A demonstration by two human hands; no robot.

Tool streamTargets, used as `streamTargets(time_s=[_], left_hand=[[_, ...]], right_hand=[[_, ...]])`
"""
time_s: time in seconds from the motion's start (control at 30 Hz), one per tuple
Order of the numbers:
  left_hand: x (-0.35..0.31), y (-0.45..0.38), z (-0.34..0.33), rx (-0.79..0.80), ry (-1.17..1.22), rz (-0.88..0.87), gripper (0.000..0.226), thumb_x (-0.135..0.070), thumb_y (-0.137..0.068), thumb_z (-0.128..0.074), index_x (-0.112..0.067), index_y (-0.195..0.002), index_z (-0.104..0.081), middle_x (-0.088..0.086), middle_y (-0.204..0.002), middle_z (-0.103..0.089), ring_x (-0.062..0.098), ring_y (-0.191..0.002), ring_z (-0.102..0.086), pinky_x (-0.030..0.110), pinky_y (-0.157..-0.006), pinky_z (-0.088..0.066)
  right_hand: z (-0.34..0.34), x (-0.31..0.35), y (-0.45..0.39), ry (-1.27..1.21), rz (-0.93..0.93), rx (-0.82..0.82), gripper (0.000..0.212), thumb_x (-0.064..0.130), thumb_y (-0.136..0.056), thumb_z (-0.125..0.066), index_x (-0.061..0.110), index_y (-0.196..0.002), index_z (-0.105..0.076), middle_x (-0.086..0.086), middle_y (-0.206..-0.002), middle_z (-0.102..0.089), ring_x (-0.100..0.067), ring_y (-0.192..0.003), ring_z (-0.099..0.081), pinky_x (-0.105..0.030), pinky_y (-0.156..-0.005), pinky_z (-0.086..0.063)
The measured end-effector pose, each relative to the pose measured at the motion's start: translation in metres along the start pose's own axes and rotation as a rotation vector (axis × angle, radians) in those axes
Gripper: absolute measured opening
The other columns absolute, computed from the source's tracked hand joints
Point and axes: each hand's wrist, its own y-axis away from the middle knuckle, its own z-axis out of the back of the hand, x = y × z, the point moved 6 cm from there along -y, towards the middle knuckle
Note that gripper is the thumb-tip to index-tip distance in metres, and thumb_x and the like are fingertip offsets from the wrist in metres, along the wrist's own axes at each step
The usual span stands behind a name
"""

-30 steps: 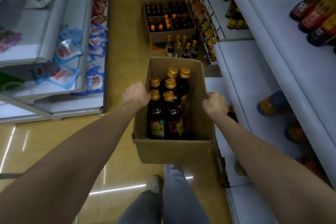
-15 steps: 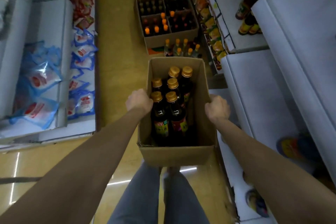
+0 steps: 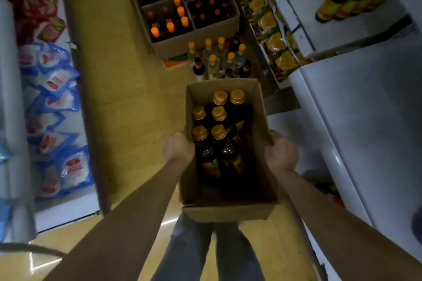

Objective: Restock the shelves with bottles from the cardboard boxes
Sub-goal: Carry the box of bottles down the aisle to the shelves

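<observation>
While both arms reach forward at the centre of the frame, the left hand (image 3: 178, 150) grips the left wall of an open cardboard box (image 3: 228, 213) with fingers curled over its rim, and the right hand (image 3: 282, 154) grips the right wall the same way, so the box hangs in the air above the person's grey trouser legs (image 3: 205, 253) and the yellow floor (image 3: 127, 102). Six dark bottles with gold caps (image 3: 219, 132) stand upright in two rows in the far half of the box, leaning against its left side; the near half shows bare cardboard bottom. Just beyond the box, a cluster of clear and dark bottles with orange caps (image 3: 217, 59) stands on the floor, and behind them, at upper centre, sits a larger divided carton (image 3: 196, 39) of dark bottles. White shelves (image 3: 365, 107) run down the right of the frame, with yellow-labelled bottles (image 3: 347, 4) at upper right and yellow packets (image 3: 271, 32) along an edge. At left, another shelf holds blue-and-white pouches (image 3: 57, 102) and red packets (image 3: 36, 0).
</observation>
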Motion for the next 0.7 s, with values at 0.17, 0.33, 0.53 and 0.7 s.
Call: streamTargets(time_s=[0.17, 0.33, 0.53, 0.7], left_hand=[[-0.003, -0.065, -0.067, -0.035, 0.03, 0.015, 0.032, -0.007, -0.087, -0.048, -0.004, -0.114, -0.065, 0.021, -0.111, -0.063, 0.039, -0.104, -0.059, 0.036, -0.077, -0.047], [-0.011, -0.128, -0.123, -0.054, 0.069, -0.009, 0.028, -0.008, -0.086, -0.049, -0.002, -0.107, -0.066, 0.022, -0.106, -0.064, 0.04, -0.1, -0.059, 0.034, -0.07, -0.042], [-0.018, -0.188, -0.173, -0.073, 0.112, -0.016, 0.028, -0.006, -0.088, -0.048, 0.0, -0.11, -0.064, 0.022, -0.105, -0.065, 0.039, -0.098, -0.061, 0.036, -0.072, -0.045], [-0.022, -0.216, -0.2, -0.107, 0.099, -0.047, 0.027, -0.007, -0.088, -0.048, 0.003, -0.109, -0.063, 0.024, -0.106, -0.064, 0.041, -0.099, -0.06, 0.04, -0.076, -0.047]], right_hand=[[-0.056, -0.031, -0.073, 0.005, 0.007, -0.029, 0.029, 0.009, -0.094, -0.047, 0.01, -0.119, -0.062, -0.018, -0.102, -0.065, -0.035, -0.096, -0.06, -0.031, -0.072, -0.04], [-0.103, -0.051, -0.141, 0.011, 0.029, -0.062, 0.027, 0.009, -0.095, -0.047, 0.01, -0.115, -0.065, -0.02, -0.096, -0.066, -0.037, -0.089, -0.06, -0.03, -0.067, -0.035], [-0.151, -0.069, -0.201, -0.009, 0.052, -0.083, 0.028, 0.009, -0.095, -0.047, 0.007, -0.118, -0.064, -0.023, -0.102, -0.065, -0.039, -0.096, -0.058, -0.036, -0.074, -0.04], [-0.189, -0.081, -0.226, -0.044, 0.02, -0.101, 0.031, 0.011, -0.096, -0.048, 0.01, -0.124, -0.061, -0.023, -0.107, -0.064, -0.04, -0.098, -0.057, -0.037, -0.077, -0.041]])
